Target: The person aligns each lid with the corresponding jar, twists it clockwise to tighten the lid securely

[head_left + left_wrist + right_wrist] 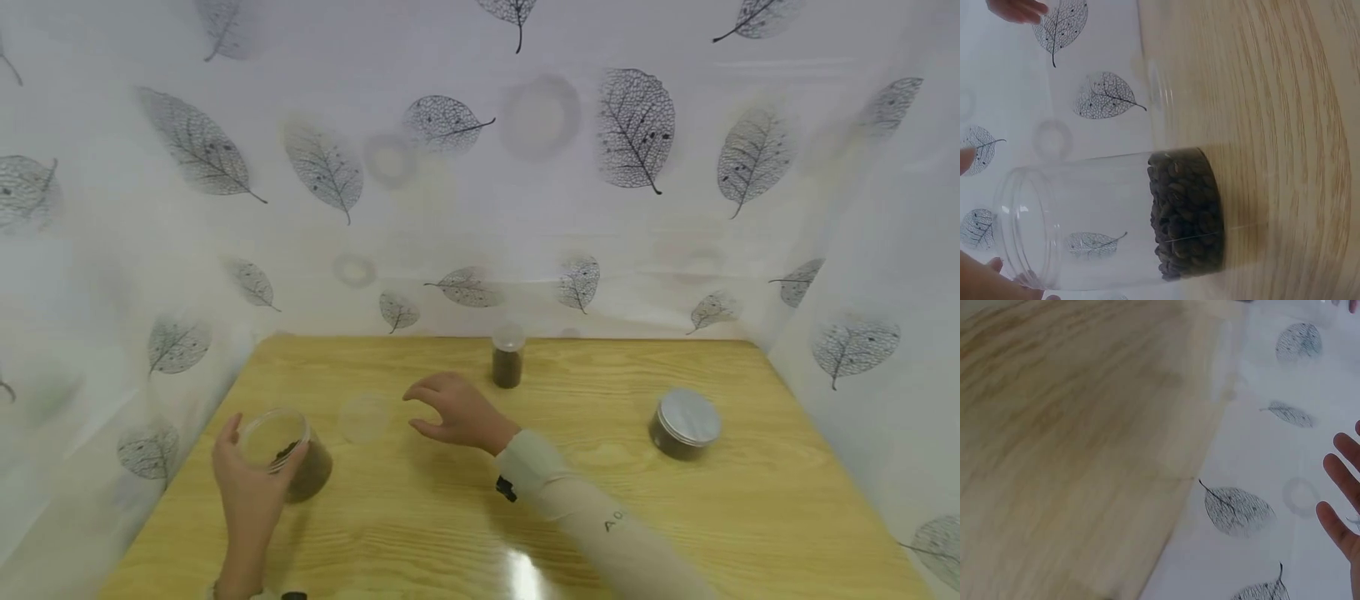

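Head view faces forward-down; closer, sideways wrist views share the tabletop [420, 533].

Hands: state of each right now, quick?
Left hand: holding the clear jar of dark beans near its top.
Right hand: open, holding nothing.

Up top we see a white curtain [480, 221] with grey leaves [636, 129]; below, a yellow wood-grained table [765, 525]; right, a silver lid [690, 416]; lower centre of the left wrist view, dark brown beans [1185, 215].
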The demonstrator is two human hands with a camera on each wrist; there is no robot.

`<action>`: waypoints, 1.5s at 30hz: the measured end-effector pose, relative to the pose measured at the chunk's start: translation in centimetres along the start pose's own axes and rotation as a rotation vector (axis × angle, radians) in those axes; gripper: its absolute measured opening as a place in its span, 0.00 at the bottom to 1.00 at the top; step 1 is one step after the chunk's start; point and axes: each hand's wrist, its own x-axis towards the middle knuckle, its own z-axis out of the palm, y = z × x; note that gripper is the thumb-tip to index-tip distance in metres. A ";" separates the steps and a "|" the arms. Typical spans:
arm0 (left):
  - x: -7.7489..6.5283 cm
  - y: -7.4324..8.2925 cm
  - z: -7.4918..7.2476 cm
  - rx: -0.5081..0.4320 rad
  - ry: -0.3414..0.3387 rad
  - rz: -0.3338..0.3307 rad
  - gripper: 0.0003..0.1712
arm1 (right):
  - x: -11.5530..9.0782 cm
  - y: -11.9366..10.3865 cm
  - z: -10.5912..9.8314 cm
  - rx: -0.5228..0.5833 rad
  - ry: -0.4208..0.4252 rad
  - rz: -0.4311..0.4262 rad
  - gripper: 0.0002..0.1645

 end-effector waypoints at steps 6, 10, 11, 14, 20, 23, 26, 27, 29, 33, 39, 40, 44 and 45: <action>0.3 -0.3 -0.3 -0.078 -0.114 -0.127 0.59 | 1.6 -0.8 2.4 -0.016 -0.168 0.017 0.19; 0.4 -0.7 -0.4 -0.112 -0.157 -0.181 0.59 | 2.3 -1.0 3.6 -0.032 -0.269 0.024 0.19; 0.5 -0.8 -0.4 -0.123 -0.163 -0.200 0.59 | 2.5 -1.0 3.9 -0.034 -0.293 0.025 0.19; 0.7 -1.2 -0.4 -0.151 -0.179 -0.265 0.60 | 3.0 -1.1 4.7 -0.030 -0.362 0.032 0.19; 1.0 -2.2 -0.4 -0.228 -0.184 -0.331 0.63 | 3.6 -1.0 6.1 -0.034 -0.486 0.054 0.20; 1.0 -2.5 -0.2 -0.269 -0.181 -0.358 0.64 | 3.6 -0.9 6.5 -0.068 -0.551 0.071 0.21; 1.0 -2.8 -0.1 -0.292 -0.182 -0.380 0.65 | 3.6 -0.9 6.7 -0.078 -0.596 0.086 0.22; 1.0 -2.9 -0.1 -0.292 -0.182 -0.389 0.65 | 3.6 -0.9 6.7 -0.078 -0.603 0.087 0.22; 1.0 -2.9 -0.1 -0.285 -0.183 -0.399 0.64 | 3.6 -0.9 6.7 -0.079 -0.605 0.082 0.22; 0.9 -3.0 -0.1 -0.275 -0.187 -0.414 0.65 | 3.5 -0.7 6.6 -0.074 -0.585 0.078 0.21; 0.7 -3.3 0.1 -0.293 -0.183 -0.422 0.65 | 3.3 -0.2 6.5 -0.067 -0.582 0.097 0.19; 0.7 -3.4 0.2 -0.295 -0.181 -0.419 0.65 | 3.2 -0.1 6.5 -0.066 -0.584 0.101 0.19; 0.6 -3.5 0.3 -0.293 -0.168 -0.402 0.65 | 3.2 0.1 6.4 -0.063 -0.594 0.109 0.19; 0.5 -3.5 0.3 -0.293 -0.166 -0.399 0.65 | 3.2 0.1 6.4 -0.061 -0.593 0.110 0.19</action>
